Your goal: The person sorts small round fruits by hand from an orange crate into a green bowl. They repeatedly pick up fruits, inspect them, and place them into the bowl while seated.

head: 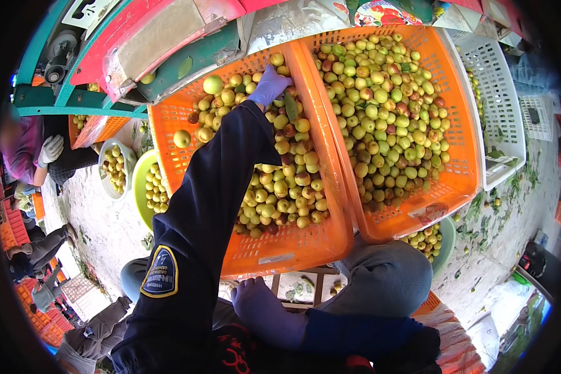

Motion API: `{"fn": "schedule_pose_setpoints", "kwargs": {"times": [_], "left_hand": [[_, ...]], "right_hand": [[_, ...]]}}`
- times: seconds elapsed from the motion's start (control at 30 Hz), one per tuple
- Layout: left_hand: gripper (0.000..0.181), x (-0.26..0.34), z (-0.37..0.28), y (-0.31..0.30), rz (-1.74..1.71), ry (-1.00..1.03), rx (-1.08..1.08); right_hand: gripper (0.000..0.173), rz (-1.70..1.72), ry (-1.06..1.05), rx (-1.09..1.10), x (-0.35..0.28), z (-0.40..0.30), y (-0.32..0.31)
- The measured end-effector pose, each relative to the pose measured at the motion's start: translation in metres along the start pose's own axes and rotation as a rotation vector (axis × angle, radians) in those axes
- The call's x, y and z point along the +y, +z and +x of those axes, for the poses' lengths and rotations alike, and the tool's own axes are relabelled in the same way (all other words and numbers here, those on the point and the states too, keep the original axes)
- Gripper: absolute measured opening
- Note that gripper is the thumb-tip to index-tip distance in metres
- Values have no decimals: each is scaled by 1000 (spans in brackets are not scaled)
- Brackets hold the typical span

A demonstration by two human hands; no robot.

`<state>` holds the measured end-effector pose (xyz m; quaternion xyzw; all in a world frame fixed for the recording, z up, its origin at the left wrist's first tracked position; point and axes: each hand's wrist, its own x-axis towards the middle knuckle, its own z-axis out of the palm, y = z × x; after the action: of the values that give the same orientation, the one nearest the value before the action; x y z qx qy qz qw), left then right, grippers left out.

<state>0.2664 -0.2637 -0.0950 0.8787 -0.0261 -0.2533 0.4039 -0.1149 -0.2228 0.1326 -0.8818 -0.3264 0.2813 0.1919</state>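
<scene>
Two orange plastic crates of yellow-green and brown jujubes stand side by side before me. My left hand [270, 87], in a purple glove, reaches to the far end of the left crate [290, 255]. It rests among the jujubes [280, 189] there, its fingertips out of sight, near a green leaf [291, 108]. Close to my lap, below that crate's near rim, is my right hand [267, 304], also gloved in purple, with its fingers curled. Whether anything lies in it is hidden. The right crate [413, 217] is heaped with more jujubes [385, 117].
Beyond the crates is a sorting machine with a metal chute [299, 23] and teal frame [82, 112]. A white crate [493, 79] stands at right. A white bowl [128, 154], a lime-green tub [140, 187] and a pale green basin [446, 243] hold jujubes. A gloved co-worker [25, 145] is at left.
</scene>
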Motion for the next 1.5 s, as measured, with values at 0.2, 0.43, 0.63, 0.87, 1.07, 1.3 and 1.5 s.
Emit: {"fn": "schedule_pose_setpoints", "kwargs": {"times": [0.2, 0.43, 0.63, 0.87, 1.07, 1.3, 1.5], "left_hand": [[70, 5, -11, -8, -101, -2, -219], [61, 9, -58, 5, 191, 279, 36], [30, -8, -123, -13, -1195, -83, -301], [28, -8, -175, 30, 371, 464, 9], [13, 0, -183, 71, 894, 525, 204], [37, -5, -189, 51, 632, 368, 83], [53, -13, -289, -84, 261, 293, -142]], "right_hand": [[21, -17, 50, -103, 8, 15, 2], [17, -88, 105, -14, 9, 36, 14], [13, -210, 63, 94, 9, 32, 9], [14, -37, 66, 230, 7, 35, 7], [50, 339, 135, 316, 18, 79, 68], [35, 62, -4, 63, 27, 53, 50], [9, -163, -66, 84, 19, 40, 26]]}}
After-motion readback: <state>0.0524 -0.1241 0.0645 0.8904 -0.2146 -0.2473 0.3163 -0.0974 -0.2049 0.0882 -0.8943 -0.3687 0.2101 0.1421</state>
